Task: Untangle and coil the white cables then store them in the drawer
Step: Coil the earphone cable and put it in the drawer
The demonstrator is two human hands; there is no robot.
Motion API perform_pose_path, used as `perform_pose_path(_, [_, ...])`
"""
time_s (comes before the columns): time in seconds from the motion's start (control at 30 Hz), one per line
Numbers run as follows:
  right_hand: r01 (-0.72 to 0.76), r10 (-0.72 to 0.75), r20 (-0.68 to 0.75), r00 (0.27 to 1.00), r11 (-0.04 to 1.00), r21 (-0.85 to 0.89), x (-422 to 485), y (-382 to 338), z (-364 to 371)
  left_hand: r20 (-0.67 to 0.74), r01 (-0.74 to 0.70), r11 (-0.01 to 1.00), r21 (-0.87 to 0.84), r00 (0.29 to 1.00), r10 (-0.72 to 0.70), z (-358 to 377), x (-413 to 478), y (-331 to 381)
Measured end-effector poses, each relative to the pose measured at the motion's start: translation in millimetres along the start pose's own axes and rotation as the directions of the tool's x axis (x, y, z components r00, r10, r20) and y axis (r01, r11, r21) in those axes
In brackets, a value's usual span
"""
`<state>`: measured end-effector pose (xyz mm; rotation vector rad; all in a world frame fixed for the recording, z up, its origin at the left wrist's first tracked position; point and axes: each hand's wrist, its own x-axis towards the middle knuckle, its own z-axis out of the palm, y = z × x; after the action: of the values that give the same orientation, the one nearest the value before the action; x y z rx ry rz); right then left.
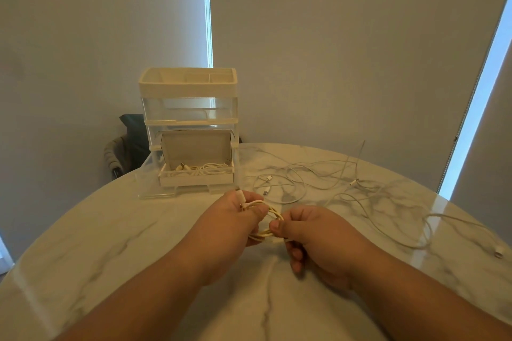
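Both hands are working just above the near-middle of the marble table point(110, 243).

Left hand point(235, 219) is gripping a small coiled white cable point(267, 212). Its fingers are curling round the loops, with one connector end poking up past the knuckles.

Right hand point(315, 241) is pinching the same coil from the other side. The thumb is pressing on top of the strands and the lower fingers are curling under.

The coil is sitting between the two hands. Can't tell if it's touching the tabletop.

Further out, to the right, loose white cables point(318, 174) are lying tangled on the table with several connectors showing. One long strand point(430, 231) is trailing toward the right edge, its plug lying near the rim.

Beyond the left hand, a clear drawer organizer point(188, 108) is standing on the table with its bottom drawer point(155, 194) pulled open. An open box point(194, 147) is sitting in it, flap up, with stored cables point(205, 169) lying coiled inside.

At the back, a dark chair point(130, 141) is showing left of the organizer. Grey blinds point(346, 50) are covering the windows, with light leaking through at the edges.
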<state>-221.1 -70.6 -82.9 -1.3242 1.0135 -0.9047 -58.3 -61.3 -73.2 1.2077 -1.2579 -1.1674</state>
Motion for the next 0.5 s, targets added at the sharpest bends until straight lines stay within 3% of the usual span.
perform_pose_path(0.1, [-0.024, 0.025, -0.017, 1.000, 0.999, 0.028, -0.2, -1.1, 0.2, 0.057, 0.008, 1.000, -0.011, 0.998, -0.007, 0.5, -0.5, -0.3])
perform_pose_path(0.3, [-0.063, 0.072, -0.032, 0.997, 0.973, 0.221, -2.8, -6.9, 9.1, -0.077, 0.015, 0.996, -0.093, 0.997, -0.022, 6.2, 0.0, -0.9])
perform_pose_path(0.5, [-0.080, 0.047, 0.080, 0.996, 0.873, 0.482, -5.7, -11.1, 9.7, -0.131, -0.027, 0.982, -0.189, 0.991, 0.002, 3.6, 0.7, 3.4])
